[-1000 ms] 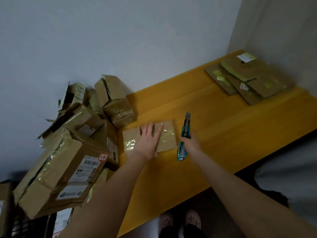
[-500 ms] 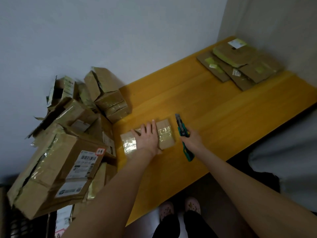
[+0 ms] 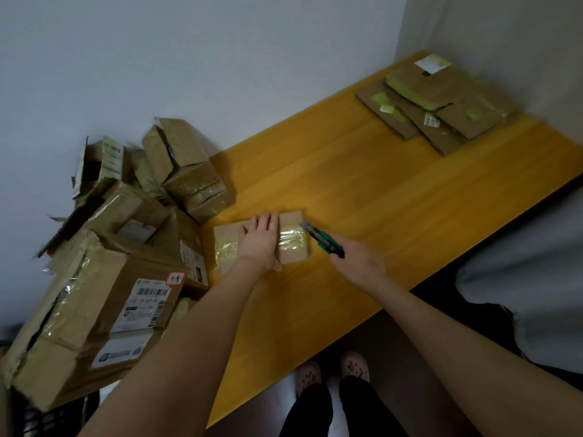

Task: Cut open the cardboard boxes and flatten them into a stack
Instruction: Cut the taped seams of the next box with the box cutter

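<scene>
A small taped cardboard box [image 3: 293, 247] lies flat on the yellow wooden table [image 3: 378, 200]. My left hand [image 3: 260, 241] presses down on its top with straight fingers. My right hand [image 3: 356, 263] grips a green and black utility knife [image 3: 321, 242], whose blade tip touches the box's right edge near the clear tape. At the table's far right corner sits a stack of flattened boxes [image 3: 441, 105].
A heap of unflattened cardboard boxes [image 3: 110, 247] fills the left side, spilling over the table's left end. Grey walls close in behind and to the right. My feet [image 3: 334, 370] stand below the table's front edge. A pale grey object [image 3: 536, 294] lies at the right.
My right hand has lifted the knife off the table and swung its blade left to the box's right edge. My left hand stays pressed on the box.
</scene>
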The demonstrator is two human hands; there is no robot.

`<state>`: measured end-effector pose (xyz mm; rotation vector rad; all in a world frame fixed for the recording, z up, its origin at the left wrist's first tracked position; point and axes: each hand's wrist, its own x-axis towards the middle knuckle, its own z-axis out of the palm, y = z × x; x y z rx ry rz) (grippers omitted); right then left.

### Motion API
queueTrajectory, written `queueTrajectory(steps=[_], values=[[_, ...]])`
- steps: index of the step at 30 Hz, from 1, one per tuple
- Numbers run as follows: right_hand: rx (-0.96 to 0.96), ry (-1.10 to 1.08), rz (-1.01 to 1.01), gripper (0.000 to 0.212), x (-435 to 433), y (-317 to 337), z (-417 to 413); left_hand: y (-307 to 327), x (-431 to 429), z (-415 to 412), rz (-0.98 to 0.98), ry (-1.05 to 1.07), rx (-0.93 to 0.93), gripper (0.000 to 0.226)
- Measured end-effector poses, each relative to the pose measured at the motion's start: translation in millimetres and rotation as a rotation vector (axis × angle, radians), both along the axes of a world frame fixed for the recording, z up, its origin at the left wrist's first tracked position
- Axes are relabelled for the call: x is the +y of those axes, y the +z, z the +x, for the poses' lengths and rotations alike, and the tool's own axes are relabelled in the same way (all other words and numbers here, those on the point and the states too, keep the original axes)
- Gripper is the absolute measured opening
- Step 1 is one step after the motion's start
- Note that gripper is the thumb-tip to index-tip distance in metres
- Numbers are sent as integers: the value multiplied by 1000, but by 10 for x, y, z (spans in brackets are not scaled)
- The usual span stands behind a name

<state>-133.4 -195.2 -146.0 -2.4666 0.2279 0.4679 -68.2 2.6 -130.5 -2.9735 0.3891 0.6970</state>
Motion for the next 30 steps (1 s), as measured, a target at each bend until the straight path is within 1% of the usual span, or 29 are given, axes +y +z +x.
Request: queueTrajectory(steps=[3,6,8,12,20,30], values=[[-18,-53,7,50,-41,-19,-5,0,5,0,-6,6,2,130],[21,-3,31,52,-46,-36,-25,4,6,12,-11,10,2,131],[9,7,70,52,-46,-43,-38,-3,5,7,-15,12,-2,131],[-7,59,72,54,-65,-54,-62,-5,10,-6,-20,22,-11,131],[39,103,165,55,-160,-32,-92,4,0,-16,-17,20,-6,130],[74,153,106,58,-171,14,-139,7,-7,1,10,12,0,131]])
